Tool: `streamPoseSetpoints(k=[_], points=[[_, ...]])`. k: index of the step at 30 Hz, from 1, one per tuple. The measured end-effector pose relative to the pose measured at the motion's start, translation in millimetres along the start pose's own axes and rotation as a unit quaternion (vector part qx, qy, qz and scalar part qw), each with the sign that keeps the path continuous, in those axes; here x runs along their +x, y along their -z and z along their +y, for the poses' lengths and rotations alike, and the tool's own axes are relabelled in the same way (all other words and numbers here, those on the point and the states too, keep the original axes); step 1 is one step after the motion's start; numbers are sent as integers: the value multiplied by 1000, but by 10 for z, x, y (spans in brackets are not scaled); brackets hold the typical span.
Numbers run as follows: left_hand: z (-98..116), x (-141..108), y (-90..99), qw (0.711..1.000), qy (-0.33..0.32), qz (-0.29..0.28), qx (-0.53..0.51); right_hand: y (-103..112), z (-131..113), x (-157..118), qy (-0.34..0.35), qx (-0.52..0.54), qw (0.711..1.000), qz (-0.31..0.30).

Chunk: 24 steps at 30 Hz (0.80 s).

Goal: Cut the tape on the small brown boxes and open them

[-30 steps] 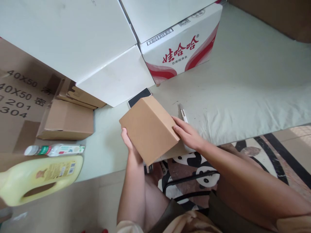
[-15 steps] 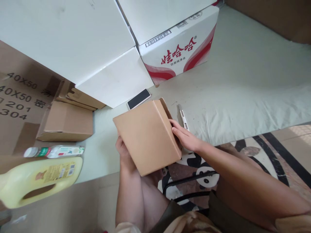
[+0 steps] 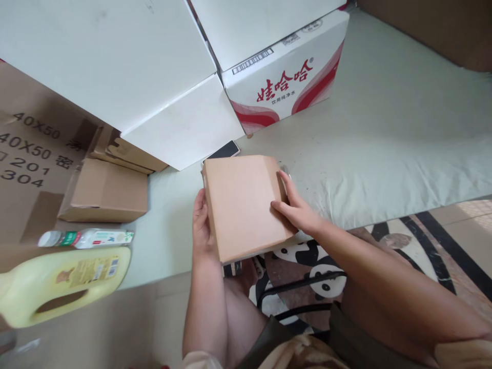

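Note:
A plain brown cardboard box (image 3: 246, 205) is held between my two hands at the front edge of the cloth-covered surface. My left hand (image 3: 201, 218) grips its left side, the fingers partly hidden by the box. On the right side, my right hand (image 3: 295, 205) presses with the thumb on the upper face and the fingers along the side. Just behind the box lies a dark phone-like slab (image 3: 226, 150) with a white edge, partly covered. The knife-like white tool to the right is now mostly hidden behind the box and my right hand.
Large white cartons (image 3: 284, 87) stand at the back, one with red lettering. At left are a small brown box (image 3: 109, 189), a small plastic bottle (image 3: 88, 238) and a yellow jug (image 3: 69, 287) with a handle. Pale green cloth (image 3: 384, 128) covers the surface.
The box has turned and tilted between my hands, shifting slightly right and covering more of the slab and the white tool. My right thumb now lies on its upper face.

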<state>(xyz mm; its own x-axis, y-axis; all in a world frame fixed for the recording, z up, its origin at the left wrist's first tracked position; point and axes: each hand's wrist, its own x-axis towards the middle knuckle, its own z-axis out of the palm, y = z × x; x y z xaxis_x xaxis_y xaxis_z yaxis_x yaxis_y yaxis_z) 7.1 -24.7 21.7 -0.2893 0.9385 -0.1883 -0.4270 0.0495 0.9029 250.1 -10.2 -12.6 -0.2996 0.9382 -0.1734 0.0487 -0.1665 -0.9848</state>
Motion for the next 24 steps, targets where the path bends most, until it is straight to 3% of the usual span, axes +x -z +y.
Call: streamPoseSetpoints(k=[6, 12, 16, 20, 24], points=[[-107, -6, -35, 999, -16, -14, 40, -68, 16, -34, -43, 22, 995, -92], [-124, 64, 0, 993, -95, -59, 29, -145, 121, 23, 8, 14, 999, -51], [-144, 114, 62, 994, -92, -52, 32, -143, 198, 95, -28, -55, 997, -54], [-198, 128, 76, 994, -97, -34, 37, -17, 68, 71, 24, -213, 976, 25], [-265, 122, 55, 990, -111, -68, 48, 157, -5, 32, 104, -309, 935, 143]])
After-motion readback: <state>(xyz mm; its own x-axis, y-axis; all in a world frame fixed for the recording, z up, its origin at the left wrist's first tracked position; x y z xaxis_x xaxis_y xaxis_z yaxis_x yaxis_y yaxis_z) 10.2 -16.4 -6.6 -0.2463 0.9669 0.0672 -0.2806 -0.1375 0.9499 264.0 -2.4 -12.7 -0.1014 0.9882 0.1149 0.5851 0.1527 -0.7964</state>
